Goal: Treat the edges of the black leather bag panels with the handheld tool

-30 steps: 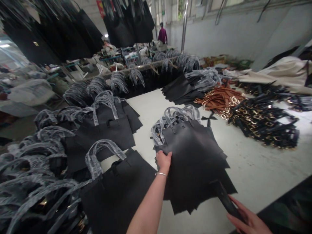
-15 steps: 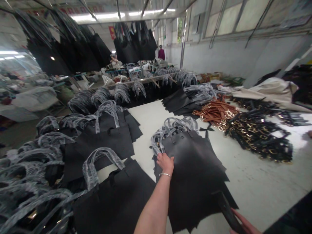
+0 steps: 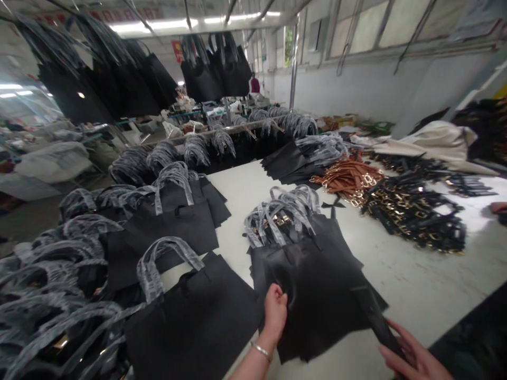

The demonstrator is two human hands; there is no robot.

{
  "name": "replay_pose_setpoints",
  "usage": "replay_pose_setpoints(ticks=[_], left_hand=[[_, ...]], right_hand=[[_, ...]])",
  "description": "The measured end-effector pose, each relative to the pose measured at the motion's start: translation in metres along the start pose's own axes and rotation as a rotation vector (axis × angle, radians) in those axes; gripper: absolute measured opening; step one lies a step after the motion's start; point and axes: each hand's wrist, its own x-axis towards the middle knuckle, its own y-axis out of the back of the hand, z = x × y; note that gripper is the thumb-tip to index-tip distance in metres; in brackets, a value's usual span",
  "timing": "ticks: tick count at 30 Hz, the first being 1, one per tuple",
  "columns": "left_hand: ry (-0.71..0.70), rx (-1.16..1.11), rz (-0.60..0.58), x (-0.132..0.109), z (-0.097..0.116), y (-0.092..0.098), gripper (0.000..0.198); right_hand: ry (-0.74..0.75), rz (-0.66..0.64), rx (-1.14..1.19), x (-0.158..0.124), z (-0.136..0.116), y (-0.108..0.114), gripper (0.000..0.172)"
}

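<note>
Black leather tote stack [image 3: 317, 279] on white tabletop [image 3: 415, 285], handles wrapped in plastic; left hand [image 3: 275, 311] curled, gripping top tote's edge; right hand [image 3: 412, 356] pinching black strap [image 3: 376, 322]; buckled black straps [image 3: 412, 221] heaped right

Pale grey painted walls [image 3: 356, 89] run down the right of the long workshop under a row of high windows [image 3: 396, 21]. Fluorescent ceiling lights [image 3: 233, 15] shine overhead, a steel pole [image 3: 293, 63] rises mid-room, a red banner [image 3: 177, 51] hangs far back, and grey concrete floor [image 3: 27, 219] shows at left.
</note>
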Motion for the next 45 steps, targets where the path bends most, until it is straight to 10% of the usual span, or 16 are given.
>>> replay_pose_setpoints(ticks=[3, 7, 12, 17, 29, 36, 45], left_hand=[[0.03, 0.08, -0.002, -0.039, -0.035, 0.02, 0.019], [-0.292, 0.319, 0.131, -0.063, -0.036, 0.03, 0.04], [-0.612, 0.471, -0.203, -0.07, -0.02, 0.001, 0.043], [-0.753, 0.6, -0.216, -0.071, -0.037, -0.017, 0.042], [-0.83, 0.682, -0.229, -0.069, -0.037, -0.012, 0.044], [-0.865, 0.687, -0.262, -0.068, -0.038, -0.011, 0.045], [-0.899, 0.591, -0.284, -0.068, -0.047, -0.02, 0.048]], right_hand=[[-0.023, -0.074, -0.029, 0.005, -0.016, -0.008, 0.091], [-0.019, -0.2, -0.09, 0.018, -0.027, -0.033, 0.088], [-0.063, -0.307, -0.131, 0.031, -0.037, -0.059, 0.073], [-0.131, -0.389, -0.141, 0.043, -0.046, -0.076, 0.078], [-0.191, -0.433, -0.163, 0.049, -0.057, -0.077, 0.084], [0.025, -0.342, -0.253, 0.053, -0.076, -0.106, 0.08], [-0.007, -0.561, -0.39, 0.041, -0.08, -0.128, 0.083]])
